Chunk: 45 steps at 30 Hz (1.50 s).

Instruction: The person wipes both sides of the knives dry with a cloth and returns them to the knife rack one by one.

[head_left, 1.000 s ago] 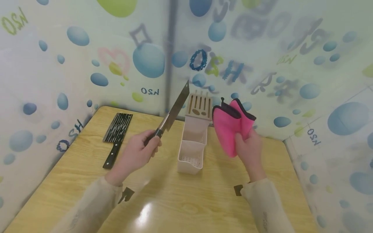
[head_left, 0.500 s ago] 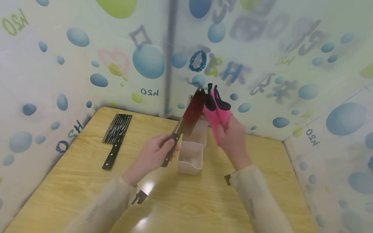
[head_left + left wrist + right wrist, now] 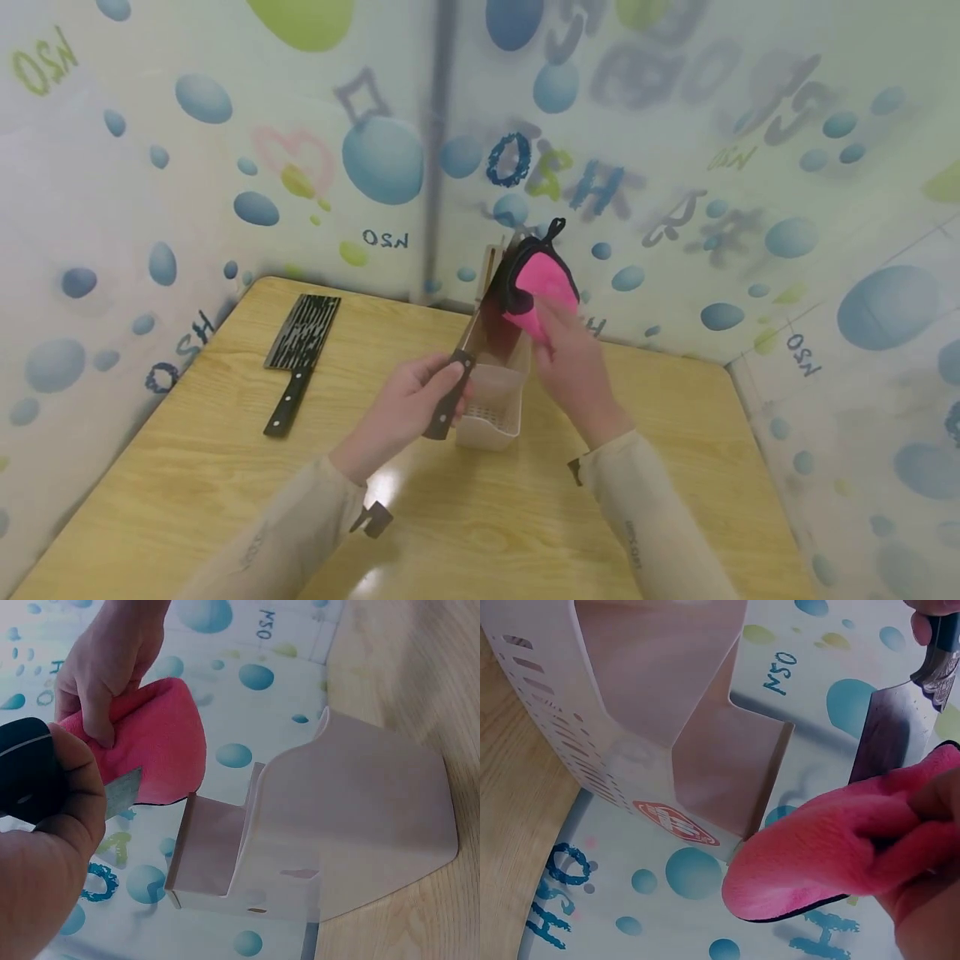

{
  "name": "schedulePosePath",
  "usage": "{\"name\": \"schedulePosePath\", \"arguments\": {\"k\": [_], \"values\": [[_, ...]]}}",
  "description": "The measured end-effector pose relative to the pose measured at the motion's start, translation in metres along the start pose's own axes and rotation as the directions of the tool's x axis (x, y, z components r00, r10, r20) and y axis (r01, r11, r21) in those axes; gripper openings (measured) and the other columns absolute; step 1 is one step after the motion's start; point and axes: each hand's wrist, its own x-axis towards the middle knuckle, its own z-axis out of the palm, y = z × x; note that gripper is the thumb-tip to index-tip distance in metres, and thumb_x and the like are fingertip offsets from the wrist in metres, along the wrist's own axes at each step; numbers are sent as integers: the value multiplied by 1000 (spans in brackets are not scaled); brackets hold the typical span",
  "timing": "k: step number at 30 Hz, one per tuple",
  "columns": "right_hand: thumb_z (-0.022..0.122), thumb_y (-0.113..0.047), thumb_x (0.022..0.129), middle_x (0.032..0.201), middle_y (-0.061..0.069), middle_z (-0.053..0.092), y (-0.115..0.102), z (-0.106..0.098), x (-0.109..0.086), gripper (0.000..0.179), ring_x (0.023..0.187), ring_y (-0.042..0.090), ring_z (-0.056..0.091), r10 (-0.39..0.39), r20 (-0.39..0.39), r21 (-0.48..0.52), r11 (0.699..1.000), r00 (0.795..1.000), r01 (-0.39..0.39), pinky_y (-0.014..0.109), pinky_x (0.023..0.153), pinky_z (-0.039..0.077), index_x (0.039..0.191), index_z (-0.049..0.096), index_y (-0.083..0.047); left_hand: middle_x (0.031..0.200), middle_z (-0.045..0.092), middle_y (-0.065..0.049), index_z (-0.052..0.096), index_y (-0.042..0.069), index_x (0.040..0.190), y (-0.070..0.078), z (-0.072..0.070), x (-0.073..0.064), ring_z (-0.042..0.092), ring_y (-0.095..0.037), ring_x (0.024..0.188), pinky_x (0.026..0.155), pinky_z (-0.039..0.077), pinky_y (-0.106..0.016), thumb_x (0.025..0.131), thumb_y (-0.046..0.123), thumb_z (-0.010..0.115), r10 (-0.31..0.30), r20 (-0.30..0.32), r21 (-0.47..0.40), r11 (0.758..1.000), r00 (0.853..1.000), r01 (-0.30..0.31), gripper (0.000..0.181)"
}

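Note:
My left hand [image 3: 397, 408] grips the black riveted handle of a kitchen knife [image 3: 451, 396], its broad blade slanting up and away over the holder. A pink cleaning cloth [image 3: 546, 285] with black edging and a hanging loop is folded in my right hand [image 3: 581, 379]. In the right wrist view the cloth [image 3: 802, 847] covers part of the blade [image 3: 894, 731] toward its tip. From the left wrist, only a short piece of blade [image 3: 124, 793] shows between my fingers and the cloth [image 3: 169, 742]. The blade's tip is hidden.
Under the blade stands a pale knife-and-utensil holder [image 3: 487, 432] with open compartments and a slotted back section. A cleaver [image 3: 303, 333] with a black-and-silver patterned blade lies at the left of the wooden table [image 3: 660, 500]. Walls printed with bubbles enclose the table's back and sides.
The knife has moved right over the holder, its broad side turned into view. My right hand has brought the cloth left, onto the blade. The cleaver and holder stay put.

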Motion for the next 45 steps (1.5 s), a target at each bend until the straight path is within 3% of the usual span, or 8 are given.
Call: {"name": "schedulePosePath", "arguments": {"k": [9,14,18,25,30,33,38,45], "values": [[59,-24,102,159,23,42,-2,-3,0,51,146,42,41,59,249,146,984,967,-98,56,119,33,146,54,1,93,67,-10,57,-10,127,0,-2,5,65,-21,78,71,59,-32,111,20,44,14,23,3,1000,1000,-14,37],[61,-13,100,150,24,52,2,0,0,40,140,42,47,53,126,215,973,991,-80,56,117,36,137,63,3,94,67,-9,57,-11,125,-3,-3,4,65,-19,78,71,60,-33,111,19,45,34,43,0,999,998,-34,36],[71,-13,93,143,27,54,1,2,-1,50,135,44,50,110,16,191,975,994,-111,56,113,41,138,60,7,96,66,-10,59,-9,126,-5,-1,0,65,-20,79,71,60,-34,111,20,46,29,58,2,1000,998,-29,35],[72,-14,88,140,30,52,-5,4,-4,55,129,46,52,221,-1,186,958,975,-217,58,101,51,139,60,4,95,65,-17,61,-9,120,-7,2,-8,64,-19,75,66,60,-35,111,20,46,55,61,45,997,997,-58,34],[74,-2,84,125,27,58,-11,8,-4,49,103,41,63,246,-25,245,941,969,-232,50,80,61,132,65,6,92,65,-17,62,-8,113,-10,4,-11,63,-18,72,63,58,-32,111,20,46,71,52,70,995,996,-74,32],[76,2,83,113,24,62,-12,11,-5,43,93,37,66,229,-62,257,944,972,-206,45,73,62,125,69,6,90,65,-12,62,-8,113,-11,5,-12,63,-16,71,62,57,-31,111,19,46,73,50,63,995,996,-76,31],[82,-1,82,105,22,67,-12,15,-4,35,96,37,68,154,-123,193,973,980,-129,47,81,61,116,73,4,90,65,-13,61,-9,114,-12,7,-12,62,-16,70,62,56,-29,110,18,46,81,52,70,994,995,-84,31],[76,6,81,98,19,65,-12,11,-4,32,94,36,64,32,-47,49,998,998,-30,47,87,58,113,75,4,91,65,-16,62,-7,114,-14,6,-10,62,-15,70,61,56,-30,111,18,44,78,29,75,994,997,-80,31]]}}
